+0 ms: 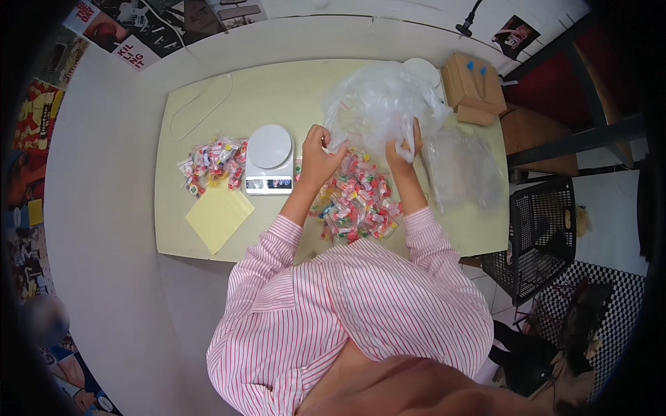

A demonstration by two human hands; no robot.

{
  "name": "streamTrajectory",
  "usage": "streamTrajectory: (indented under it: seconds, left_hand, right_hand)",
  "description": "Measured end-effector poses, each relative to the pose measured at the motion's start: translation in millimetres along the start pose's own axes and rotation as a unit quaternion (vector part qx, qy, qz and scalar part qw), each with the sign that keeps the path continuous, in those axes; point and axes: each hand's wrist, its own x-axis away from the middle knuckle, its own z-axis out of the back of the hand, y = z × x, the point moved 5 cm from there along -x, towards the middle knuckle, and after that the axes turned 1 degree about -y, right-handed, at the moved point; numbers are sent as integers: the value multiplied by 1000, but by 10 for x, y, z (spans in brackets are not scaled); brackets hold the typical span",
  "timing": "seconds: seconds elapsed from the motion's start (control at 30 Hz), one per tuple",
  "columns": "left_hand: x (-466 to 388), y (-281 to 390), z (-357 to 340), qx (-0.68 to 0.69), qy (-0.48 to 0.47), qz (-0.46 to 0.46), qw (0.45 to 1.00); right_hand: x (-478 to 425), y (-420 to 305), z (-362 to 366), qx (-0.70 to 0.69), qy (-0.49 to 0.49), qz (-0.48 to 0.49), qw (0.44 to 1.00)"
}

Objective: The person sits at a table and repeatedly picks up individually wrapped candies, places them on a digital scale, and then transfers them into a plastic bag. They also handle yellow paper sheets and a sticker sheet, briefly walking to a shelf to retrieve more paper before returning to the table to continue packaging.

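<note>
A large clear plastic bag (382, 101) lies crumpled at the back of the table, its near edge between my hands. My left hand (321, 156) pinches the bag's left edge between thumb and fingers. Bunched plastic from the right edge is gripped in my right hand (405, 144). Below both hands spreads a heap of small wrapped candies (359, 200), mostly pink and red with some yellow, green and blue. To the left stands a white digital kitchen scale (269, 158) with a bare round plate. Small filled candy packets (216, 161) are piled left of the scale.
A yellow paper sheet (220, 218) lies at front left on the pale table (276, 83). Flat clear plastic bags (463, 169) lie at right, with a cardboard box (473, 86) behind them. A black plastic crate (541, 239) stands off the table's right edge.
</note>
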Motion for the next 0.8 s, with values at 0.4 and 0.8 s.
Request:
streamTrajectory:
  seconds: [0.4, 0.8]
  left_hand:
    - [-17, -149, -137, 171, 7, 41, 984]
    - [-99, 30, -23, 132, 25, -71, 988]
  right_hand:
    - [-322, 177, -952, 154, -139, 142, 968]
    - [-443, 183, -999, 87, -316, -2, 945]
